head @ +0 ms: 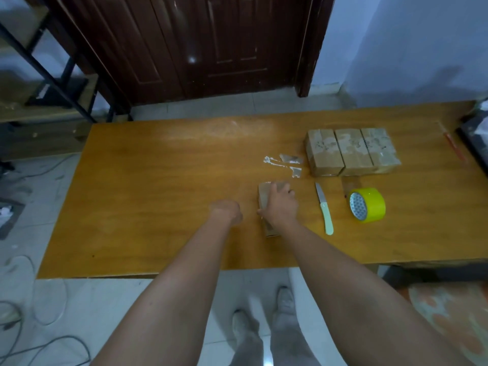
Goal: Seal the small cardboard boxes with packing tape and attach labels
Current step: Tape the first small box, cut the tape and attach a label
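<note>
Three boxes (352, 151) sit side by side beyond the tape roll (367, 204), apparently already wrapped. One small box (266, 204) lies left of the roll, past the knife (324, 207), under the right hand (281, 206), fingers spread flat on its top. Left hand (227, 211) curled, holding nothing visible. Step judged: steadying this box before taping. Next: reach right for the roll. Label scraps (284, 163) lie beyond the box.

Right hand (281, 204) on box (264, 192) (table (158, 194))
</note>
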A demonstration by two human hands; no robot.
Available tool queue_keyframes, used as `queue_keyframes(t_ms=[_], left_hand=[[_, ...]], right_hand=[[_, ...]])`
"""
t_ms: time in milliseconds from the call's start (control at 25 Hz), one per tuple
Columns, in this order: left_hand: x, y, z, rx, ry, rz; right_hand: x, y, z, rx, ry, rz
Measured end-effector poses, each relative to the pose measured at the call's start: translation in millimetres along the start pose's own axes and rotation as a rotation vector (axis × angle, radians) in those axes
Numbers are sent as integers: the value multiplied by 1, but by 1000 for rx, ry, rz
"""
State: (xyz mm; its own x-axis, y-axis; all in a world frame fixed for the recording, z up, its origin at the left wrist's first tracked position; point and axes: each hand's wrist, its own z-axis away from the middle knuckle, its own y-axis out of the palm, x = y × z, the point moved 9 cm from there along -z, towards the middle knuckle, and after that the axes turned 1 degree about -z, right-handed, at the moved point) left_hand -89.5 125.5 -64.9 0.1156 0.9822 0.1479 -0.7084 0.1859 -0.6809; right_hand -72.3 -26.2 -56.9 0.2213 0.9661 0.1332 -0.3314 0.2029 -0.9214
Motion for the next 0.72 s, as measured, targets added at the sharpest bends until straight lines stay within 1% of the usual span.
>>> queue_keyframes(t_ms=[80,160,280,400,480,520,600,680,720], left_hand=[[-1,1,-2,-6,-14,-3],[-4,-3,-3,-11,-24,1],[-10,-17,-6,-38,-22,24],[-18,-38,-8,-94,-25,27],[-28,-53,-8,-137,-23,34],[-34,-62,-7,-175,-27,37],[-46,-83,-3,-299,-39,48],[-60,-100,0,-443,-29,82],[-71,-106,1,-494,-12,104]], right_hand=[[-3,5,3,15,-16,2],[-9,-2,3,-12,-26,-8],[-22,-31,-3,-60,-48,-64],[-50,-71,-13,-125,-35,-186],[-81,-98,-21,-190,-26,-162],[-101,-109,-26,-217,-8,-143],[-150,-124,-37,-234,80,-143],[-203,-119,-46,-183,234,-191],[-227,-108,-49,-122,313,-236]])
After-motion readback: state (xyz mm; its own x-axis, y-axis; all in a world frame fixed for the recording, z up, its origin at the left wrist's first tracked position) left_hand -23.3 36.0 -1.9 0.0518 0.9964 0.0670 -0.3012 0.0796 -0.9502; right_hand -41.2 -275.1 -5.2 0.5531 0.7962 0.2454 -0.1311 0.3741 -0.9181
